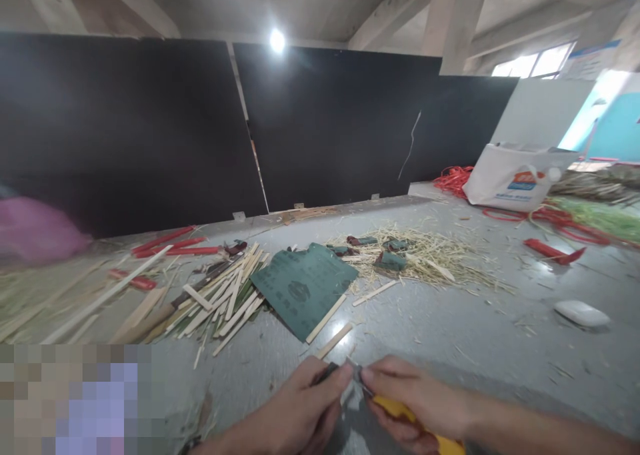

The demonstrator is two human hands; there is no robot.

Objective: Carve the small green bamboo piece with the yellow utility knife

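My left hand (300, 408) and my right hand (415, 402) meet at the bottom middle, low over a grey floor. The right hand is closed round a yellow-handled tool (400, 412) whose thin grey blade (356, 375) points left. My left thumb and fingers pinch a small dark piece (327, 374) right at the blade's tip; what it is I cannot make out. A green sheet of sandpaper (303, 288) lies flat just beyond the hands, with loose bamboo strips (330, 328) on and beside it.
A heap of split bamboo sticks (220, 295) lies to the left, and red strips (175, 245) lie behind it. Straw shavings with small green blocks (410, 255) spread to the right. A white bag (515, 175), red cord (550, 215) and a white object (583, 314) lie farther right. Black panels (325, 122) wall the back.
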